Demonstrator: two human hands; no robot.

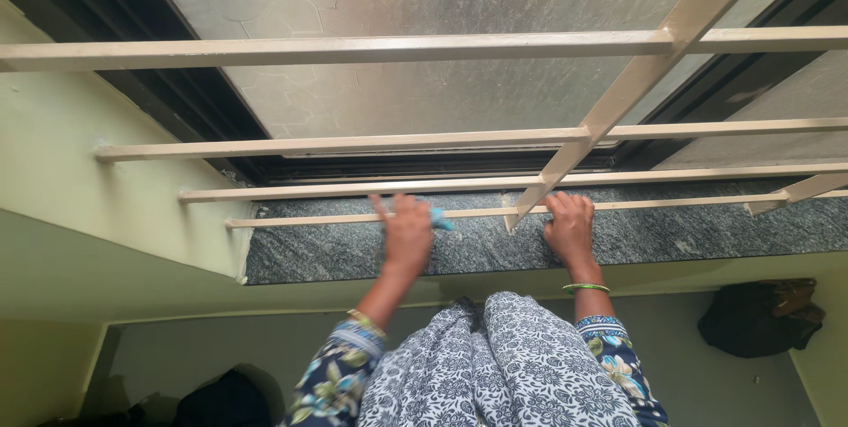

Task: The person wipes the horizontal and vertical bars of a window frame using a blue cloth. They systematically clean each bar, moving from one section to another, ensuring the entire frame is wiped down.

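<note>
Now left hand point(407, 234) grip clenched on blue cloth point(441, 219); right hand point(570, 226) released, flat on speckled granite sill point(707, 234)

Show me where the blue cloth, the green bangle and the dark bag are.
blue cloth point(441, 219): head view, the corner poking out beside the left hand point(407, 234).
green bangle point(586, 287): head view, front of the band on the wrist.
dark bag point(760, 317): head view, middle of its body.

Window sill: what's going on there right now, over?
Left hand pressing a blue cloth onto the stone sill. Right hand flat on the sill, holding nothing. Cream grille bar crosses just above both hands.
</note>
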